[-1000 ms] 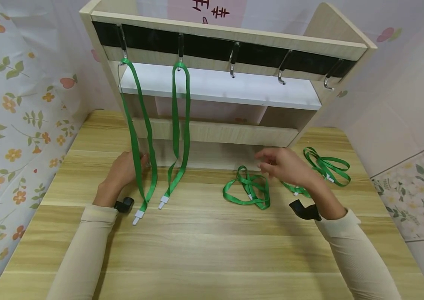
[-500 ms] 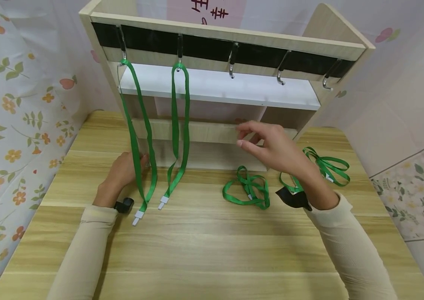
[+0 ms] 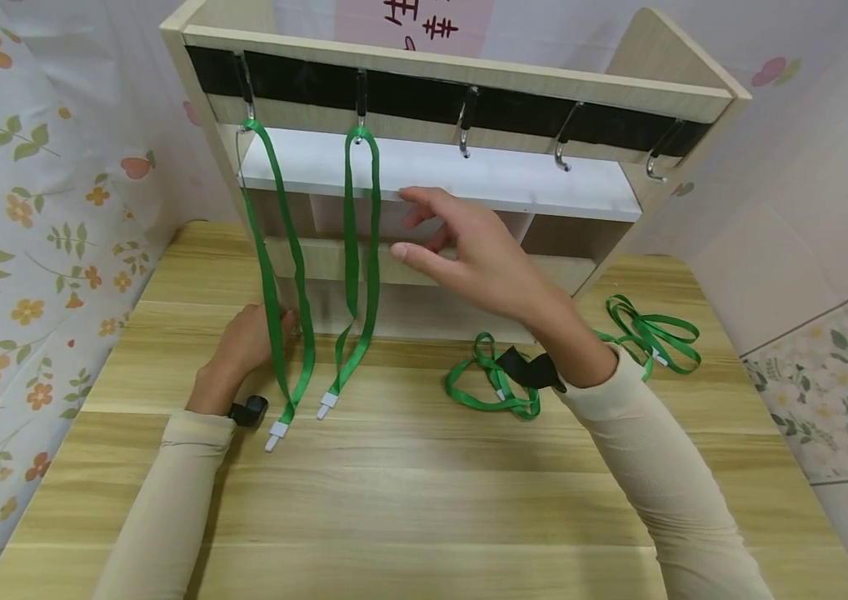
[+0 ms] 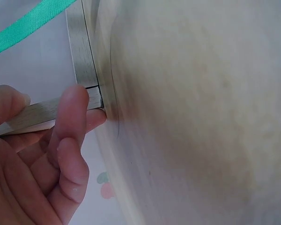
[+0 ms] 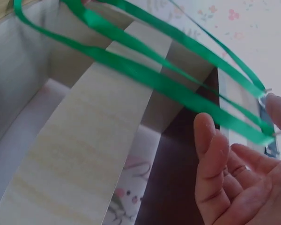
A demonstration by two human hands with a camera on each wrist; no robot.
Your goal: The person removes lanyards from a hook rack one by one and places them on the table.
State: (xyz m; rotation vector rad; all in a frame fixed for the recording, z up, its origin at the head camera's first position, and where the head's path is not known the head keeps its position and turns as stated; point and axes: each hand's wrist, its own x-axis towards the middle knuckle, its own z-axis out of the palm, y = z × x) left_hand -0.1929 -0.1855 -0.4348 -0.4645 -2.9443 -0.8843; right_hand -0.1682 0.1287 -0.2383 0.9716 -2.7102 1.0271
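Note:
My left hand (image 3: 247, 337) grips the lower left edge of a wooden rack (image 4: 47, 108), its thumb on the near side and fingertips behind it in the left wrist view. In front of that hand hangs a green lanyard (image 3: 270, 292) from the first hook. A second green lanyard (image 3: 375, 208) hangs from the second hook, its white clip (image 3: 328, 400) low over the table. My right hand (image 3: 469, 250) is raised in front of the rack, just right of the second lanyard. Its fingers are loosely bent and hold nothing; in the right wrist view the straps pass behind them.
Three bare hooks follow to the right, the nearest hook (image 3: 465, 137) above my right hand. A coiled lanyard (image 3: 480, 406) lies on the wooden table (image 3: 394, 517) below my right forearm. Another coiled lanyard (image 3: 649, 329) lies farther right, beside one partly hidden by my arm.
My right hand has risen and moved left, from beside the coiled lanyards to near the second hanging lanyard. The left hand stays on the rack edge.

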